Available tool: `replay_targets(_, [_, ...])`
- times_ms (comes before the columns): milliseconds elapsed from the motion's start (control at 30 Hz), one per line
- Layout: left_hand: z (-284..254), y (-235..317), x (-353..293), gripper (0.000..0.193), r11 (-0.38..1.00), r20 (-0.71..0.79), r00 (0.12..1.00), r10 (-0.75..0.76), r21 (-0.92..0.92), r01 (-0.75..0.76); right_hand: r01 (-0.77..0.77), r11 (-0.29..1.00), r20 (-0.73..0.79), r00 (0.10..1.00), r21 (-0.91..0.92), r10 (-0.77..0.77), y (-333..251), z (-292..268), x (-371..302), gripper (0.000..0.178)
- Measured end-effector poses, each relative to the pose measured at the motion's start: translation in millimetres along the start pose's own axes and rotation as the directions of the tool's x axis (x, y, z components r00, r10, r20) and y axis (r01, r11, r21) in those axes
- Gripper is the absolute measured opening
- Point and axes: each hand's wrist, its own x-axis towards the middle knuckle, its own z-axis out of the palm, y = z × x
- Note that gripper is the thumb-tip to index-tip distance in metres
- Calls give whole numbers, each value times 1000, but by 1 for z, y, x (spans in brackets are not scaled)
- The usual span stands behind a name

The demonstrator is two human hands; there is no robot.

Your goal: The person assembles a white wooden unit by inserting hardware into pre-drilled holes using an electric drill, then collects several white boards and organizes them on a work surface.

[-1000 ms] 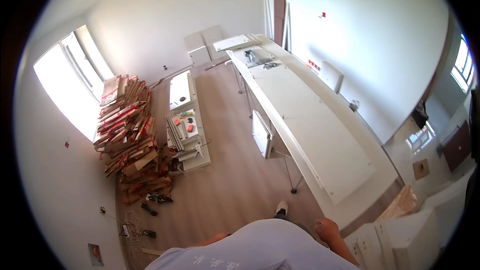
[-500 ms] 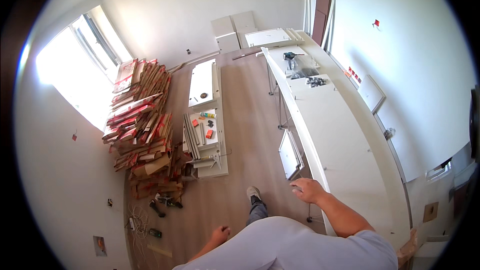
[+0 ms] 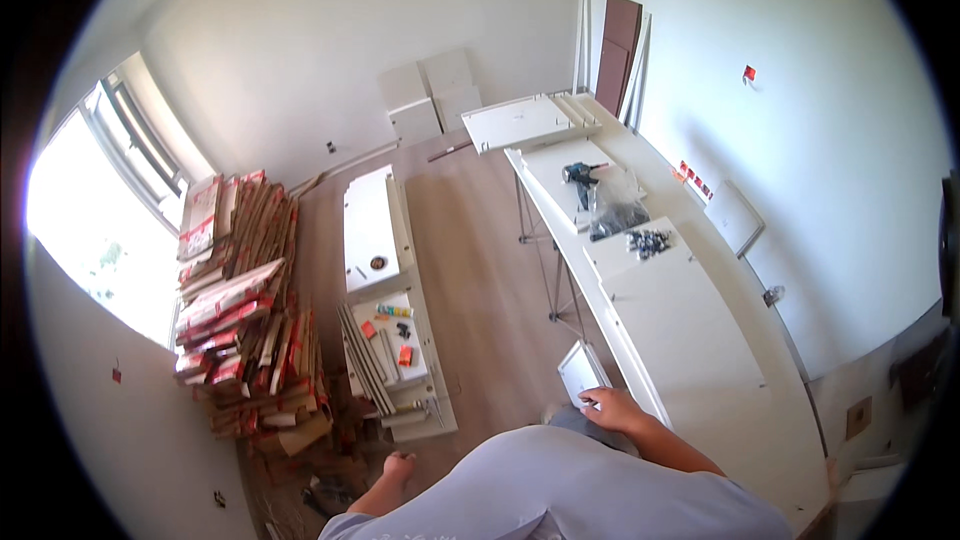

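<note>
My right hand (image 3: 614,410) is over the near left edge of the long white worktop (image 3: 700,340), its fingers loosely bent and nothing visible in them. In the picture its fingertips meet the lower end of a white framed panel (image 3: 580,370) that leans beside the table; whether they touch I cannot tell. Low on the left, my left hand (image 3: 399,466) hangs with relaxed fingers, small in view and holding nothing I can see. On the worktop lie a cordless drill (image 3: 578,176), a clear plastic bag (image 3: 618,212) and a pile of small dark fittings (image 3: 649,244).
Flattened cardboard boxes (image 3: 240,310) form a tall stack under the window. White panels (image 3: 372,225) lie on the floor in the middle, with strips, a tube and small orange boxes (image 3: 405,355) on them. More boards (image 3: 415,120) lean on the far wall.
I have moved forward and the view has shifted, so the worktop and floor panels sit lower in the picture. My right hand now overlaps the leaning panel; my left arm swung forward.
</note>
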Motion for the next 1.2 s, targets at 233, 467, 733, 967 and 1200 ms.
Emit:
replay_targets(233, [-3,233,138,36,960,48,979,197,-212,-183,-50,998,-209,976,41,58,35,-74,171,38])
replay_targets(467, [9,320,205,38,915,318,901,294,180,-361,1,1000,-340,940,21,6,51,-167,401,33])
replay_targets(733, [-20,459,306,39,911,366,907,209,265,-317,-217,943,-391,914,-254,105,109,-222,606,53])
replay_targets(967, [-49,606,448,40,865,474,848,236,296,-406,-692,700,-541,662,-177,519,148,-209,622,79])
replay_targets(1200, [-18,736,615,37,662,612,692,383,341,-668,-877,479,-401,452,-35,797,153,-241,665,79])
